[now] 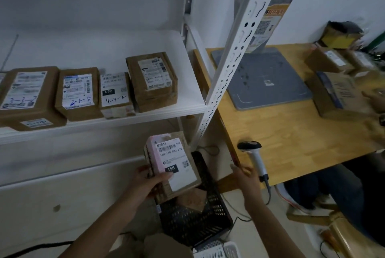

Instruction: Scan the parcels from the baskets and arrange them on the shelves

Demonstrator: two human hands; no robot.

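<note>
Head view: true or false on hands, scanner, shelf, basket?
1. The left hand holds a parcel labelled 15H. True.
2. The right hand grips the scanner and aims it at the label. False: the scanner lies on the wooden table, and the hand is open beside it, fingers not curled round it.
3. The shelf holds nothing. False: a row of shelf parcels lies on it, three with handwritten numbers.
4. A black basket sits below the held parcel. True.
</note>
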